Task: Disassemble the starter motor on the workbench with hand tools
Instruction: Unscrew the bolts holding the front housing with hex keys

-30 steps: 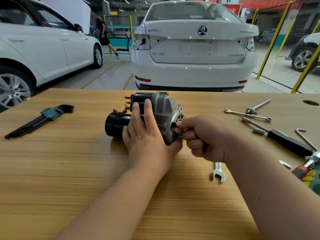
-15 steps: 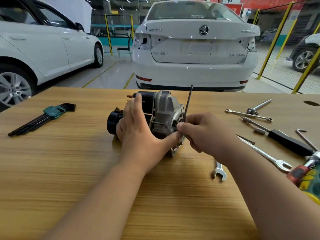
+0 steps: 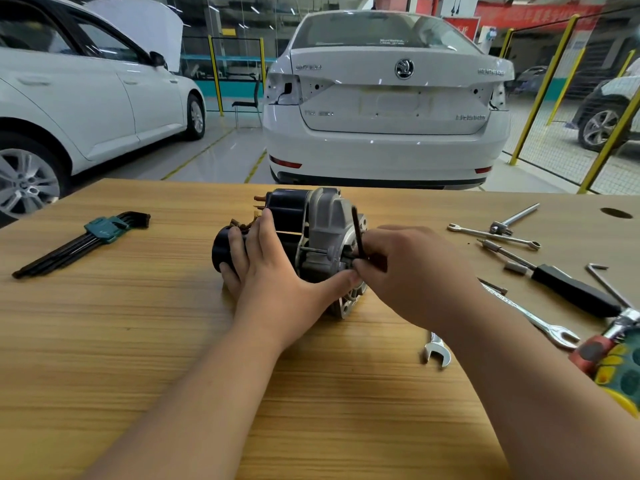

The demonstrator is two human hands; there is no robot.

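Lying on its side near the middle of the wooden workbench [image 3: 138,341], the starter motor [image 3: 322,233] has its black cylinder end toward the left and its grey cast housing toward the right; the left hand [image 3: 277,271] is laid over the black body from the near side, fingers curved over the top and thumb stretched to the right against the grey housing, so it holds the motor firmly on the bench; the right hand [image 3: 415,271] is closed in a pinch round a black hex key [image 3: 356,230], whose long arm stands nearly upright in front of the housing; whether its short end sits in a screw head I cannot tell, since the fingers cover it.

On the left of the bench, well apart from the motor, lies a set of hex keys [image 3: 86,240] in a green holder; on the right tools are scattered: a thin double-ended spanner [image 3: 491,233], a black-handled driver [image 3: 568,289], a bent L-shaped key [image 3: 604,282], a combination spanner [image 3: 533,317] partly under the right forearm, and a small open-ended spanner [image 3: 434,351] just beside that forearm.

Behind the bench stands a white saloon car [image 3: 388,116], its rear toward us; another white car [image 3: 86,98] is at the left with its bonnet raised.
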